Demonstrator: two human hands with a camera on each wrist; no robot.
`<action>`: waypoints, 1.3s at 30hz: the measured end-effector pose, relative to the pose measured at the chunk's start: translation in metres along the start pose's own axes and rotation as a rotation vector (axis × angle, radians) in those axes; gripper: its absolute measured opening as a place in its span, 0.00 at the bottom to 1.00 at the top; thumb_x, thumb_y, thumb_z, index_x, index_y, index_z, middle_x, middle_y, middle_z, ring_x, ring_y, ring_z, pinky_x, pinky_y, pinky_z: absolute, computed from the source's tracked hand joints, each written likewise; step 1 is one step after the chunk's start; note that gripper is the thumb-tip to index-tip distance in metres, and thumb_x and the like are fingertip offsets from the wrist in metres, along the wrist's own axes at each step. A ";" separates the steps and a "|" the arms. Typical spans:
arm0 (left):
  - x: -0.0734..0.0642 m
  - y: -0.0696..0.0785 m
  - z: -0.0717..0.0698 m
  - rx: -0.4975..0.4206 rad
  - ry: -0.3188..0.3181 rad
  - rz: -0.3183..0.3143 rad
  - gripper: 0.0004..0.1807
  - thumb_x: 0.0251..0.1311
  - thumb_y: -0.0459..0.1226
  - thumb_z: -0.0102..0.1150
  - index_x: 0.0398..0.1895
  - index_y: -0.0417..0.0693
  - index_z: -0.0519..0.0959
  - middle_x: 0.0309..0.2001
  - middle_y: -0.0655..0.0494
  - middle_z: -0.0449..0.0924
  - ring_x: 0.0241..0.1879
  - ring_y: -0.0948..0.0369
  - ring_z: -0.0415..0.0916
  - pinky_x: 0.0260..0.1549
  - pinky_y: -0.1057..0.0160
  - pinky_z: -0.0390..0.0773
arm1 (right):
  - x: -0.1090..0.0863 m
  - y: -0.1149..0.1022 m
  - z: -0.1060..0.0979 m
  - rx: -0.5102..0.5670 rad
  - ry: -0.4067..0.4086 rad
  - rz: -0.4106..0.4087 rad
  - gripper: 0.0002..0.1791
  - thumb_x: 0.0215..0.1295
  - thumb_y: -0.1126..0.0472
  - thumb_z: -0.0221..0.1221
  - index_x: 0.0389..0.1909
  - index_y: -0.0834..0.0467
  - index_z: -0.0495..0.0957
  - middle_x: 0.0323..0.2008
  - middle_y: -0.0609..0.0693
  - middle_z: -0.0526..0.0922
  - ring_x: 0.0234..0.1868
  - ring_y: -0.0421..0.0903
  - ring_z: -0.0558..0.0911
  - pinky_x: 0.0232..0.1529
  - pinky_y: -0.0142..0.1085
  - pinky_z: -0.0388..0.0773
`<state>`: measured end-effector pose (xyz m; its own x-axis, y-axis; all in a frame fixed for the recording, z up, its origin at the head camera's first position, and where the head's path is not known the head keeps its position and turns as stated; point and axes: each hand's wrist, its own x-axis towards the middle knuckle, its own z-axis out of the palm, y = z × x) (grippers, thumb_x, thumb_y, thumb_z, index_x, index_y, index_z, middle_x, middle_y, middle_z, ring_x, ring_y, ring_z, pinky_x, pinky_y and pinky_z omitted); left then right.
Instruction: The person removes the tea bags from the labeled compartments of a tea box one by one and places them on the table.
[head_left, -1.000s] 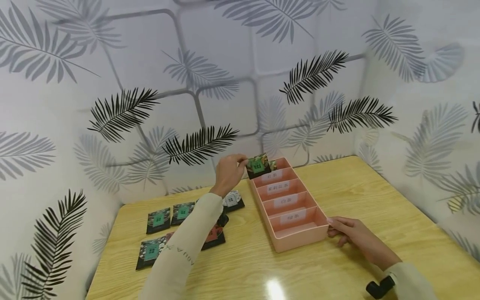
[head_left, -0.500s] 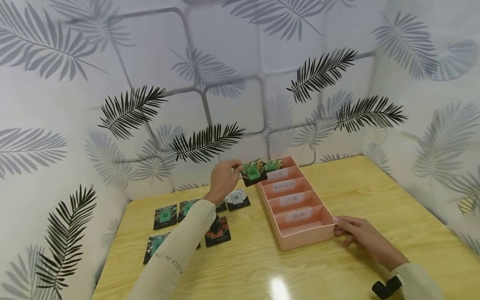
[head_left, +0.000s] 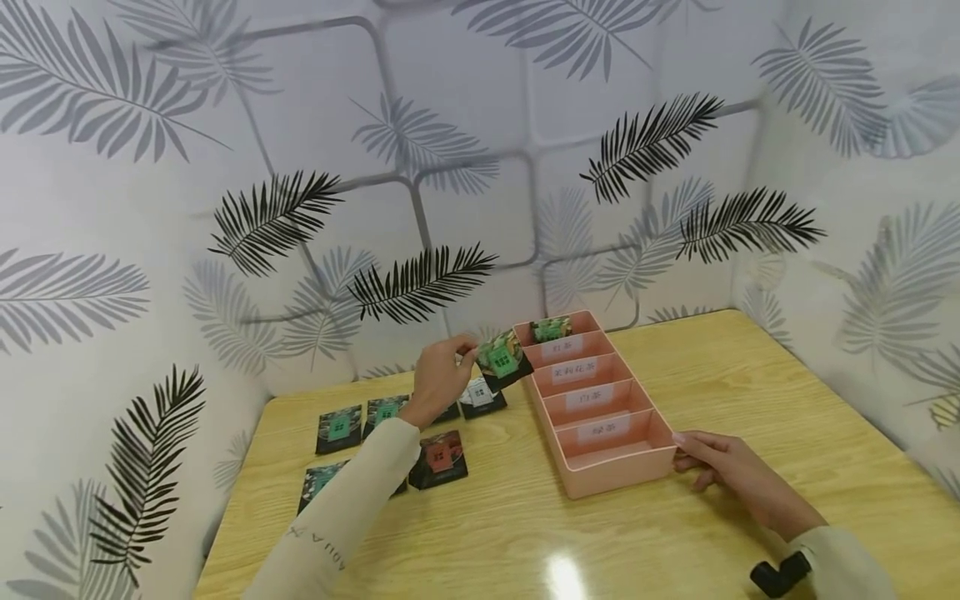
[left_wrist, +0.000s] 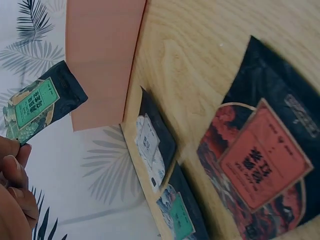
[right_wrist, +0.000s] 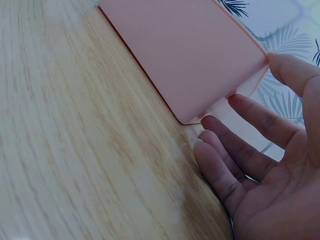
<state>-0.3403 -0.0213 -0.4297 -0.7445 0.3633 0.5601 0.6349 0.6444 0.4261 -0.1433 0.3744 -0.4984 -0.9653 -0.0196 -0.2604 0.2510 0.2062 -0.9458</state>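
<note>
My left hand point(head_left: 438, 379) pinches the edge of a dark tea packet point(head_left: 502, 360) with a green label, held up beside the far left end of a pink divided box point(head_left: 618, 478). The same packet point(left_wrist: 37, 105) is tilted in the left wrist view, with thumb and fingertips at its lower corner. Another green-labelled packet point(head_left: 551, 330) sits in the box's farthest compartment. My right hand point(head_left: 723, 471) holds the box's near right corner. In the right wrist view, the thumb point(right_wrist: 290, 70) is on the rim and the index fingertip touches the wall beneath.
Several packets lie on the wooden table point(head_left: 495, 533) left of the box, among them a red-labelled packet point(head_left: 441, 458) and a white-labelled packet point(head_left: 482, 397). My left sleeve point(head_left: 352, 500) hides part of them. White labels mark the box's dividers. A leaf-patterned backdrop point(head_left: 465, 208) rises behind.
My left hand has drawn its packet left and slightly down, away from the far compartment, uncovering the packet inside. The right hand stays at the box corner. The head view has shifted slightly.
</note>
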 end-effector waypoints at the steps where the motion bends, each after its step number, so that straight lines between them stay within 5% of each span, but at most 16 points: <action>1: -0.002 0.000 -0.001 -0.004 0.002 -0.002 0.08 0.65 0.40 0.58 0.42 0.52 0.84 0.34 0.61 0.83 0.12 0.70 0.65 0.20 0.62 0.70 | 0.000 0.000 0.000 0.003 -0.002 -0.004 0.35 0.69 0.41 0.51 0.63 0.66 0.68 0.44 0.53 0.83 0.43 0.52 0.81 0.41 0.42 0.78; 12: -0.033 -0.007 -0.008 -0.029 -0.097 -0.054 0.07 0.65 0.40 0.58 0.40 0.51 0.84 0.32 0.60 0.83 0.06 0.65 0.53 0.09 0.67 0.56 | -0.001 -0.001 0.001 0.000 -0.007 -0.024 0.35 0.70 0.42 0.51 0.63 0.68 0.68 0.43 0.53 0.83 0.44 0.51 0.81 0.41 0.42 0.78; 18: -0.047 -0.009 -0.007 -0.058 -0.181 -0.064 0.08 0.66 0.40 0.57 0.41 0.50 0.84 0.32 0.60 0.83 0.06 0.66 0.56 0.10 0.67 0.59 | 0.001 0.000 0.000 -0.005 -0.007 -0.021 0.34 0.70 0.42 0.50 0.62 0.68 0.69 0.43 0.53 0.83 0.41 0.52 0.81 0.40 0.41 0.78; 27: -0.067 -0.015 0.001 -0.042 -0.223 -0.049 0.07 0.64 0.39 0.59 0.41 0.48 0.84 0.30 0.59 0.83 0.16 0.71 0.69 0.22 0.66 0.72 | 0.001 0.001 0.001 -0.013 -0.002 -0.009 0.34 0.70 0.41 0.50 0.62 0.66 0.69 0.43 0.52 0.83 0.40 0.52 0.81 0.40 0.40 0.78; 39: -0.075 -0.020 0.001 -0.011 -0.277 -0.047 0.07 0.64 0.40 0.60 0.40 0.50 0.84 0.32 0.61 0.84 0.23 0.72 0.75 0.27 0.65 0.76 | 0.001 -0.001 0.002 -0.007 -0.001 -0.012 0.34 0.70 0.41 0.50 0.61 0.66 0.70 0.42 0.52 0.83 0.41 0.51 0.81 0.40 0.41 0.78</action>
<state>-0.2975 -0.0603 -0.4812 -0.8004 0.5038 0.3248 0.5992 0.6583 0.4555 -0.1443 0.3725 -0.4981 -0.9683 -0.0227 -0.2487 0.2384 0.2123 -0.9477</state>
